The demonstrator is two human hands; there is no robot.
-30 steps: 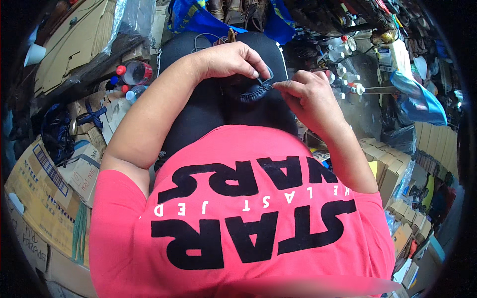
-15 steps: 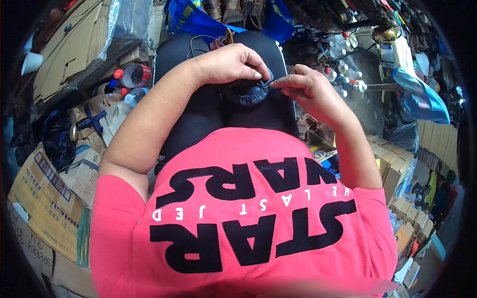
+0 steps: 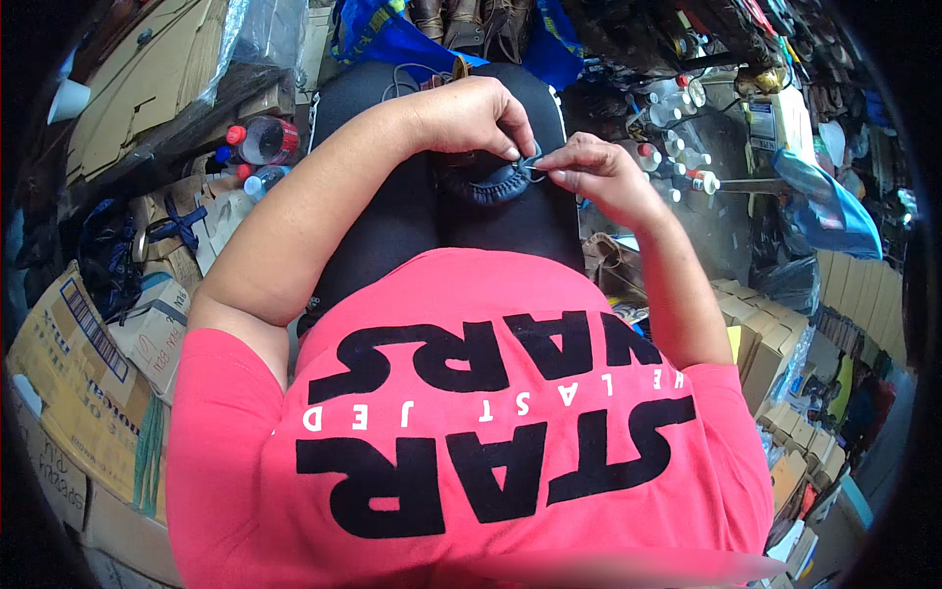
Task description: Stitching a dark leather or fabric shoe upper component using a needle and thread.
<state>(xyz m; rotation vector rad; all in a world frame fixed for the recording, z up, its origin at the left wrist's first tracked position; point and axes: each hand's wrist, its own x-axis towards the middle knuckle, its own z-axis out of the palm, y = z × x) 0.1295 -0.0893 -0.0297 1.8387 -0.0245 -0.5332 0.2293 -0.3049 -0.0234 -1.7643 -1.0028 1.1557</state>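
Note:
Between my thighs sits a dark shoe [image 3: 491, 192], with a curved, gathered and stitched edge facing me. My left hand [image 3: 469, 116] reaches over it from the left, fingers and thumb pinching the shoe's right side near a small loop. Most of the shoe is hidden under that hand. Just to the right, my right hand [image 3: 601, 175] has thumb and forefinger pressed together on a thin pale strand [image 3: 532, 169] beside the stitched edge. Whether this strand is thread or a needle is too fine to tell. Brown leather and a thin dark cord show beyond my left wrist.
Brown boots [image 3: 469, 27] stand in a blue bag [image 3: 557, 54] beyond my knees. Plastic bottles [image 3: 267, 140] lie at the left, and several more stand at the right. Cardboard boxes [image 3: 157, 329] crowd both sides. A blue plastic bag [image 3: 834, 206] hangs at the far right.
My right hand has shifted slightly, and the pale strand at its fingertips shows more plainly. The left hand keeps its pinch on the shoe. The whole view has moved a little.

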